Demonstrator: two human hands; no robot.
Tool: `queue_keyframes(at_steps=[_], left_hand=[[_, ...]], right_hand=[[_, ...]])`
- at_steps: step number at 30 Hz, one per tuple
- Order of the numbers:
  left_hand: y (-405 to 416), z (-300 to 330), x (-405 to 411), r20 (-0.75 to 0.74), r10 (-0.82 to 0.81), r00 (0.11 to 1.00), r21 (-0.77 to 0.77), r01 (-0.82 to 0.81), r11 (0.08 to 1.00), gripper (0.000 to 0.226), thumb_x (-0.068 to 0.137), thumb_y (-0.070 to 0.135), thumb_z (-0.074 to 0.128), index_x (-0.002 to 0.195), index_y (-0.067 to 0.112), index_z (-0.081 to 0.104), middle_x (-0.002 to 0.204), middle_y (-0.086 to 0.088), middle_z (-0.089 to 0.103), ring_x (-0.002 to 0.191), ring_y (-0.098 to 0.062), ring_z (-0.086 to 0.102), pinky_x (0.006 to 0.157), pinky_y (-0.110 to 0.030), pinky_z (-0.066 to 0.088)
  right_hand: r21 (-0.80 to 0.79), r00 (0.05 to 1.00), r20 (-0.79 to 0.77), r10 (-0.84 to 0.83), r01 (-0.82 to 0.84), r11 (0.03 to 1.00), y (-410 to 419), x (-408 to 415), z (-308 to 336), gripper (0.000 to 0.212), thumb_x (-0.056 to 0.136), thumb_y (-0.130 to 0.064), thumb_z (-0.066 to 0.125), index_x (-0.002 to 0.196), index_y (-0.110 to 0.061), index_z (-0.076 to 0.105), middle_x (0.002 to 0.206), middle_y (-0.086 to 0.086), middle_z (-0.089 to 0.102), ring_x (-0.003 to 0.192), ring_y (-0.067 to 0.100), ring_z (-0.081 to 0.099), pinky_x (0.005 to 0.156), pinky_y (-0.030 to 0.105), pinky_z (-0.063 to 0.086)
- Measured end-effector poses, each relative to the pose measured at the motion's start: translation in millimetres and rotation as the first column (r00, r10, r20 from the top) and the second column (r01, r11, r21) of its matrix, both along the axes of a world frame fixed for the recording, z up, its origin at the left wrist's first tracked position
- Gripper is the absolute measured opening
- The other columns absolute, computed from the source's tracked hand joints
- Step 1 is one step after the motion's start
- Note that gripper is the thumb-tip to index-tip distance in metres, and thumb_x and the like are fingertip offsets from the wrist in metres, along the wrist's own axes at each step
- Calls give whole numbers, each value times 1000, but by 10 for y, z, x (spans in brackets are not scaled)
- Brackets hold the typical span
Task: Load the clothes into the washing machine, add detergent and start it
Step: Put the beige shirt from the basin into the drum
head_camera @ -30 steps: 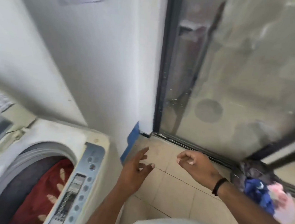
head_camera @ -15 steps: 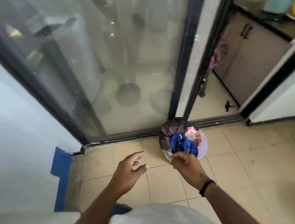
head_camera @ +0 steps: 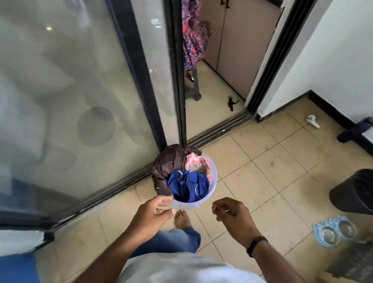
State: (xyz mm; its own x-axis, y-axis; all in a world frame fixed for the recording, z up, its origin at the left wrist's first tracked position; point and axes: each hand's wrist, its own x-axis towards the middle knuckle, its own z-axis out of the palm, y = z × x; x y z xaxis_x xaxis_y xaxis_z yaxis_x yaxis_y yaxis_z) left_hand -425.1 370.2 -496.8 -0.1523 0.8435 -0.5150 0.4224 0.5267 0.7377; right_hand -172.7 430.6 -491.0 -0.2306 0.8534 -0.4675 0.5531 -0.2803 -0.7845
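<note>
Beige floor tiles [head_camera: 268,171] run up to a sliding glass door [head_camera: 73,86]. Fingers of the left hand [head_camera: 152,213] are loosely spread at the near rim of the pale bucket [head_camera: 212,186]; whether they touch it is hard to tell. The right hand [head_camera: 233,215] hangs beside it, fingers loosely curled, holding nothing. Brown, pink and blue clothes [head_camera: 186,186] fill the bucket. At the right a black bin [head_camera: 361,192] is cut off.

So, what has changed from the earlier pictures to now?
The view turned away from the washing machine to the bucket of clothes on the floor. The left hand has come to the bucket's near rim. The right hand hovers beside it, holding nothing. The clothes stay in the bucket, by the sliding door.
</note>
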Motion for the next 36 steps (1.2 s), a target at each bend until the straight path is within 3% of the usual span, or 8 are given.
queue_keyframes(at_steps=[11,16,19,21,25,28,31,36], left_hand=[[1370,-1138,340,50,-200,979,-346,205,916,35,89,33,71,121,22,63,120,-2,67,101,-13,63,83,-23,48],[1647,-2230,321,-88,-300,950,-487,222,845,40,88,38,64,125,25,61,124,-3,66,112,-26,63,87,-32,50],[1977,-2917,309,-130,-250,960,-488,157,859,35,90,27,60,125,21,61,126,-8,65,117,-31,61,92,-37,49],[2242,-3314,340,-146,-167,975,-469,80,880,38,94,22,56,131,20,59,130,-10,65,121,-32,59,97,-38,48],[2641,-3877,405,-186,-142,972,-463,41,886,50,95,29,55,144,29,44,132,-10,62,122,-31,59,92,-38,49],[2611,-4145,479,-252,-139,958,-539,-19,842,48,95,31,54,142,26,47,139,-11,57,126,-35,56,90,-39,47],[2475,-4308,569,-258,-121,958,-576,-52,815,50,93,28,55,142,26,48,139,-13,57,125,-38,56,93,-42,48],[2340,-4434,571,-143,-85,986,-590,-16,807,58,92,31,58,147,24,43,142,-14,55,128,-36,53,100,-42,47]], right_hand=[[-152,993,110,47,-30,988,1352,-122,-750,6,91,-27,66,91,-34,66,78,-10,67,65,9,61,69,25,51],[-225,967,239,92,-38,974,1742,-288,-1886,14,80,-41,53,74,-44,65,97,4,60,99,30,60,91,33,50],[-342,946,228,230,-143,929,1957,-456,-2551,17,92,-28,57,105,-31,68,83,-12,49,102,16,53,85,23,34],[-394,900,265,348,-228,890,2158,-609,-2987,28,94,-32,57,120,-24,62,98,-4,65,108,19,53,74,24,23],[-442,831,332,447,-281,852,2462,-773,-3686,41,79,-62,50,117,-46,50,118,0,67,110,33,60,97,39,44],[-379,784,337,522,-394,837,2734,-856,-3952,57,91,-38,57,143,-25,38,136,13,56,116,34,58,96,44,49],[-223,654,452,607,-575,787,3005,-963,-4136,63,94,-35,55,149,-20,28,150,12,40,126,34,51,96,45,47],[-113,493,587,642,-736,668,3274,-1226,-4326,36,99,-32,48,130,-13,49,126,15,59,115,36,57,86,42,48]])
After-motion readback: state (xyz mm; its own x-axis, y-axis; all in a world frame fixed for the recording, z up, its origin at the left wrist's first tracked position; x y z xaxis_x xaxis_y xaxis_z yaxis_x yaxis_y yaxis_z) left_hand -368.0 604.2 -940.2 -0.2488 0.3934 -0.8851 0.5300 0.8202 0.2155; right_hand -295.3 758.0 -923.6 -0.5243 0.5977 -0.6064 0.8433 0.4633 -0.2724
